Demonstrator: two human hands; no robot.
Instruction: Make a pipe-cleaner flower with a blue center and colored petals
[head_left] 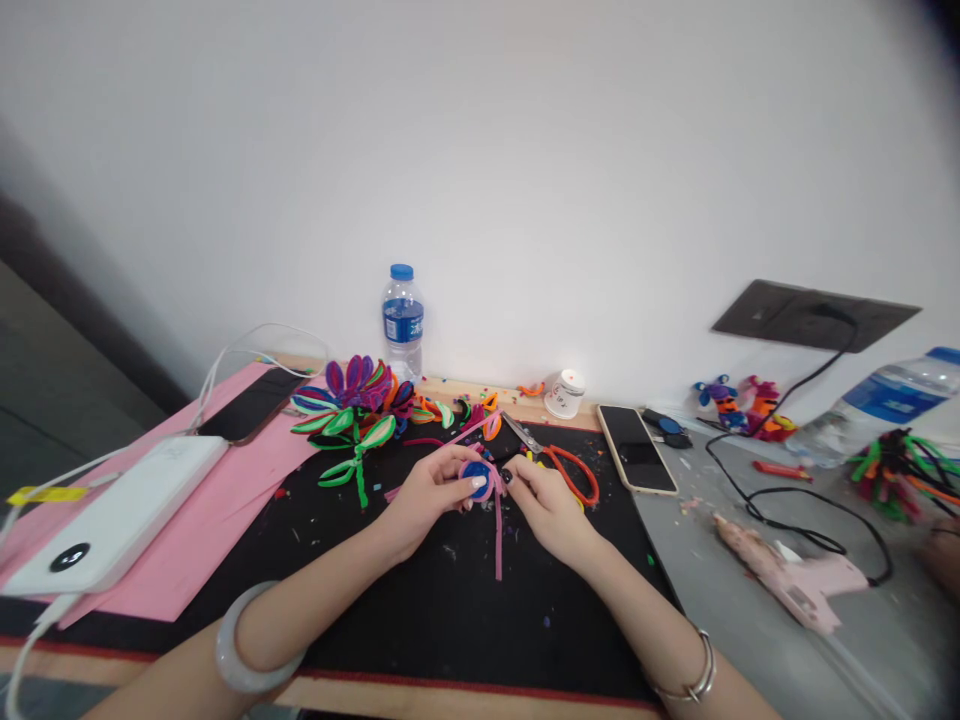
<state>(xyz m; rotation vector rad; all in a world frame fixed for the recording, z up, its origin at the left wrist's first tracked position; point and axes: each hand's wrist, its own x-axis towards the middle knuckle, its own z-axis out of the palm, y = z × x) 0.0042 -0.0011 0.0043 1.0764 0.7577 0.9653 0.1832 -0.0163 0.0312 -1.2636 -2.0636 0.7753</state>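
Note:
Between the thumb and fingers of my left hand (424, 497) is a round coil of blue and pink pipe cleaner (475, 481). My right hand (549, 508) is pinched at the coil's right edge, on the pink pipe cleaner (499, 545), whose free end hangs down over the black mat. Another pink length slants up behind the coil. Just beyond my right hand lie scissors (551, 453) with orange handles, blades apart. To the left of my left hand is a pipe-cleaner flower (352, 385) in purple and blue, with green leaves (367, 445).
A water bottle (403, 325) and a paper cup (565, 394) stand by the wall. Phones (637, 450) lie at both sides, with a white power bank (120, 510) on pink sheets (187, 540). At right are a corded glue gun (806, 585) and pipe-cleaner figures (724, 402).

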